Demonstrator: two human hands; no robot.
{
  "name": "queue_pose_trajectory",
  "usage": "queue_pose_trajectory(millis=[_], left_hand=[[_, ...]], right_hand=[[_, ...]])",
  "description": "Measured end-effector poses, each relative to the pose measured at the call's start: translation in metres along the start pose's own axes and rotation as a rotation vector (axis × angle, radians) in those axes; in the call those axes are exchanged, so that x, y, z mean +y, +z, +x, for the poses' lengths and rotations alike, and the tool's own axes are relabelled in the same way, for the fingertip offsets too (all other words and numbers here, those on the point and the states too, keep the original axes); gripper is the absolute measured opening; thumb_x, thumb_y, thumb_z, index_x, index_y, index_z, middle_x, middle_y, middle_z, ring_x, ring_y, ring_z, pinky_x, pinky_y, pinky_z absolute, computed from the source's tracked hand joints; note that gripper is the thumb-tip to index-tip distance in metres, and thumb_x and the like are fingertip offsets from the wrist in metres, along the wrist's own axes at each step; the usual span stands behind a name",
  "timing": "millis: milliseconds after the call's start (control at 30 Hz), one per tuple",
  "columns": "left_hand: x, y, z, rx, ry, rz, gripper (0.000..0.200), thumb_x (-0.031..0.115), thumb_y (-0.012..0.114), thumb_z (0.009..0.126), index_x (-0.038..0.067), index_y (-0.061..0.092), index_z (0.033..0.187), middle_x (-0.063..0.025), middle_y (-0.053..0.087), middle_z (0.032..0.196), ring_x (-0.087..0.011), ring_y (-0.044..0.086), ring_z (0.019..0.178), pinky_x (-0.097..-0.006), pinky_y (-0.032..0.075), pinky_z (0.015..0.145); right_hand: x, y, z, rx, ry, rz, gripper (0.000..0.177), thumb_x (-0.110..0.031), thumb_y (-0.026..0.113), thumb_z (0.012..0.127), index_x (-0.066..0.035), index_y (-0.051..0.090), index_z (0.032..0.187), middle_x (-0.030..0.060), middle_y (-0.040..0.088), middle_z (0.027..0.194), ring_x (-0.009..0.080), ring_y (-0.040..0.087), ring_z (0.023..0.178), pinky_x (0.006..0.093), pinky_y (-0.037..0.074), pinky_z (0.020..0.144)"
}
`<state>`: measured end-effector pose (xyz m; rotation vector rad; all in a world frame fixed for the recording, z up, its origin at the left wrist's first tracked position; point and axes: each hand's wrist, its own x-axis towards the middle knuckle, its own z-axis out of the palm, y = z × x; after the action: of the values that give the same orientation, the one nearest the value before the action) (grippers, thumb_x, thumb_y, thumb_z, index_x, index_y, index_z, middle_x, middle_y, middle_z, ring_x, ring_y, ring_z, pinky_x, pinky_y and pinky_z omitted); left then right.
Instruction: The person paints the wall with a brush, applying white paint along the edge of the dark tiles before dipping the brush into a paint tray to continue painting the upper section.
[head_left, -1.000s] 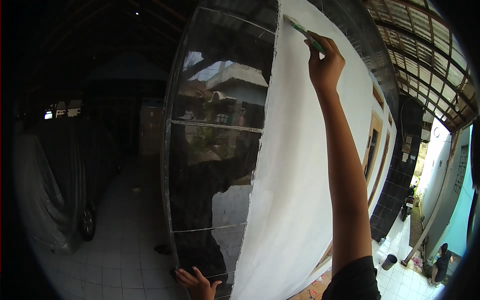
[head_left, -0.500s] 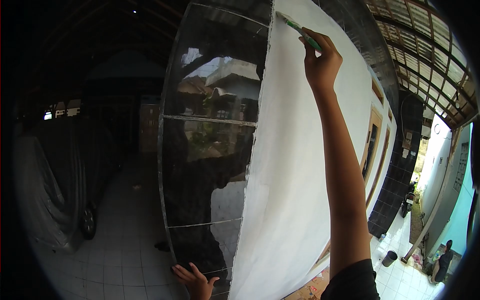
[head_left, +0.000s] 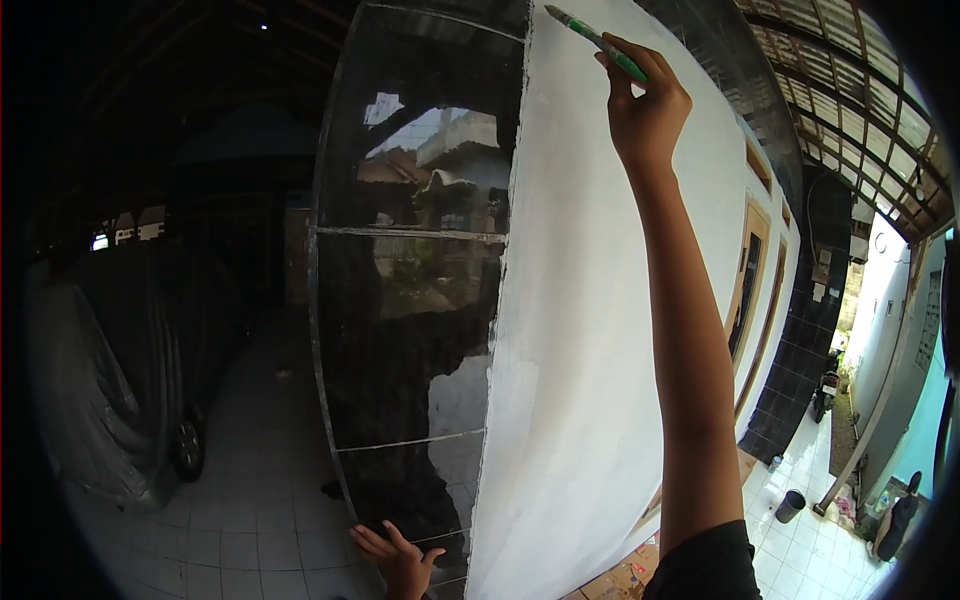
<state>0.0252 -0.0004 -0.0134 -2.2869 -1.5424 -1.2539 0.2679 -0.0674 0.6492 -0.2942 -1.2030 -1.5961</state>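
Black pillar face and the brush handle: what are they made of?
The black pillar face looks like glazed tile: mirror-like reflections, pale grout lines. The brush handle is green, probably plastic or painted wood; too small to tell.

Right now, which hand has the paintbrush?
The right hand, raised high at the white wall, grips the green-handled paintbrush. The left hand is low down, spread open on the black tiles.

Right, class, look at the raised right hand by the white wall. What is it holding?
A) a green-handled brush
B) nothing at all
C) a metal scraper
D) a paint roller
A: the right hand is closed around a green-handled brush, whose tip points up near the top of the white wall.
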Motion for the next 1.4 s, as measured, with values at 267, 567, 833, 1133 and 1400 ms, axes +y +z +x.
queue_pose_trajectory(millis=[267,567,833,1133,1400], left_hand=[[-0.003,-0.001,0.000,0.007,0.009,0.046,0.146,0.074,0.074,0.066,0.002,-0.014,0.156,-0.0442,-0.024,0.151,-0.0636,-0.011,0.143,-0.0776,0.008,0.106],[-0.003,-0.001,0.000,0.051,0.036,0.116,0.141,0.081,0.065,0.069,0.002,-0.014,0.156,-0.0418,-0.025,0.153,-0.0630,-0.011,0.143,-0.0773,0.011,0.106],[-0.004,0.002,0.000,0.077,0.042,0.123,0.139,0.085,0.057,0.070,0.002,-0.013,0.157,-0.0409,-0.024,0.154,-0.0629,-0.008,0.144,-0.0768,0.012,0.106],[-0.005,0.005,-0.001,0.082,0.038,0.126,0.141,0.084,0.060,0.069,0.002,-0.014,0.156,-0.0411,-0.025,0.153,-0.0625,-0.009,0.144,-0.0771,0.011,0.106],[-0.004,0.003,-0.001,0.059,0.029,0.133,0.142,0.083,0.062,0.068,0.002,-0.015,0.156,-0.0417,-0.026,0.153,-0.0619,-0.012,0.144,-0.0771,0.009,0.106]], right_hand=[[-0.054,-0.064,-0.062,-0.206,0.091,-0.003,0.028,0.005,0.074,0.081,-0.009,0.075,0.106,0.0074,0.073,0.099,0.0232,0.072,0.082,0.0322,0.058,0.072],[-0.035,-0.049,-0.036,-0.125,0.050,0.032,0.030,0.007,0.074,0.080,-0.008,0.074,0.106,0.0070,0.073,0.100,0.0232,0.072,0.081,0.0307,0.059,0.073],[-0.085,-0.102,-0.094,-0.305,0.153,0.036,0.037,0.009,0.076,0.076,-0.008,0.074,0.109,0.0079,0.073,0.101,0.0229,0.071,0.087,0.0313,0.060,0.072],[-0.069,-0.092,-0.074,-0.233,0.095,0.009,0.036,0.007,0.076,0.078,-0.008,0.074,0.111,0.0065,0.073,0.103,0.0210,0.072,0.088,0.0300,0.060,0.073],[-0.113,-0.130,-0.128,-0.415,0.154,0.071,0.042,0.010,0.077,0.071,-0.006,0.073,0.110,0.0071,0.072,0.103,0.0212,0.069,0.087,0.0314,0.059,0.072]])
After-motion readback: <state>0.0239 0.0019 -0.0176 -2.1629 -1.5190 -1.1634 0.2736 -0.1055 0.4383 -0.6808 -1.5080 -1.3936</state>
